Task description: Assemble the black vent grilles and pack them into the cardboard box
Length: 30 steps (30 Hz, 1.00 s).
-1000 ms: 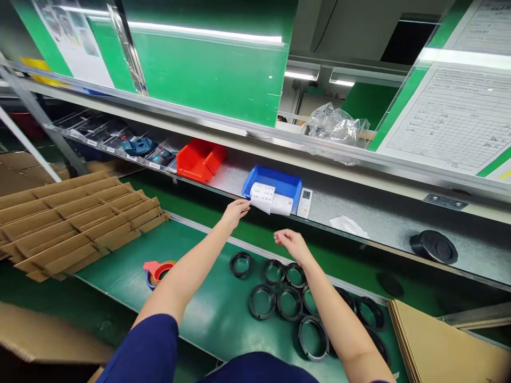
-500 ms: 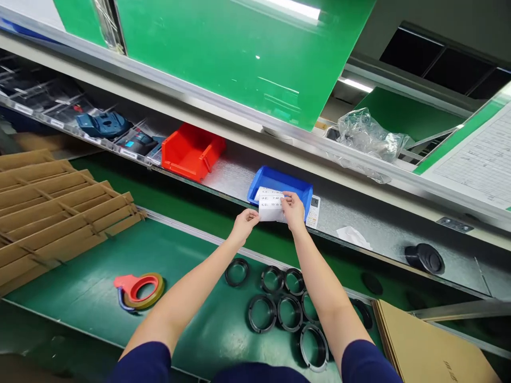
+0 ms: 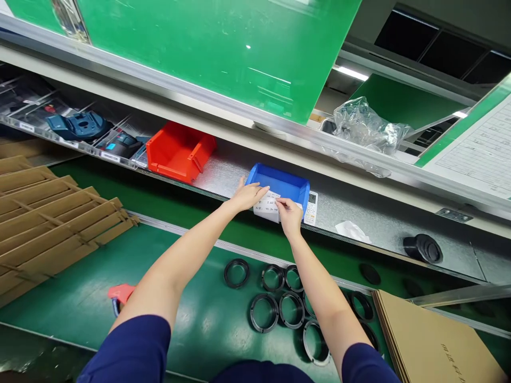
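White printed labels (image 3: 266, 209) lie over the front edge of the blue bin (image 3: 279, 181) on the metal shelf. My left hand (image 3: 248, 197) rests at the bin's left front corner, its fingers stretched out over the top of the labels. The fingers of my right hand (image 3: 290, 211) pinch the labels at their right side. Beside the bin, to the right, lies a white calculator (image 3: 311, 206).
A red bin (image 3: 179, 153) and blue-black tools (image 3: 82, 125) sit along the shelf to the left. Several black rings (image 3: 264, 313) lie on the green bench below. Cardboard dividers (image 3: 48, 218) are at left, flat cardboard (image 3: 439, 335) at lower right.
My left hand has let go of the labels' left edge and moved up onto the bin's corner, fingers spread. The labels have come down against the bin's front. The view has shifted slightly.
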Each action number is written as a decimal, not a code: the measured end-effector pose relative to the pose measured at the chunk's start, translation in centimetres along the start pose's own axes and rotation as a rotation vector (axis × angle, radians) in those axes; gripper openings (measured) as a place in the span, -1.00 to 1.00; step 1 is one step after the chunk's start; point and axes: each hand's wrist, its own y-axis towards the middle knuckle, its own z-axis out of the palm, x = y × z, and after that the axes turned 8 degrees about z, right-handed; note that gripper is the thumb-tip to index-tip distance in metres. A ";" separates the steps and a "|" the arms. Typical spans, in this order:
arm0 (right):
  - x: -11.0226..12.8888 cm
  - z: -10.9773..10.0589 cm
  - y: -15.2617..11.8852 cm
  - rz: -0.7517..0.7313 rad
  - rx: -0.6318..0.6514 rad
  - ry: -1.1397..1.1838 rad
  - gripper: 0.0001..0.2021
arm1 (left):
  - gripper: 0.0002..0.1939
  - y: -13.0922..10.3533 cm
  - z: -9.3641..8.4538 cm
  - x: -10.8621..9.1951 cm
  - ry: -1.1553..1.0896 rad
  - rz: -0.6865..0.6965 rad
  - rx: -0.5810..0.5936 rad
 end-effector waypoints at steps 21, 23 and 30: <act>3.7 -1.1 -8.9 -0.270 0.141 0.001 -0.88 | -0.62 -2.3 4.6 -6.8 0.113 -0.012 -0.296; 2.7 -1.2 -8.8 -0.262 0.060 -0.035 -0.86 | -0.64 -2.5 4.9 -7.1 0.083 -0.056 -0.296; -3.5 -5.0 -4.3 0.176 -0.306 -0.021 -0.61 | -0.66 -2.4 4.3 -6.6 0.099 -0.025 -0.335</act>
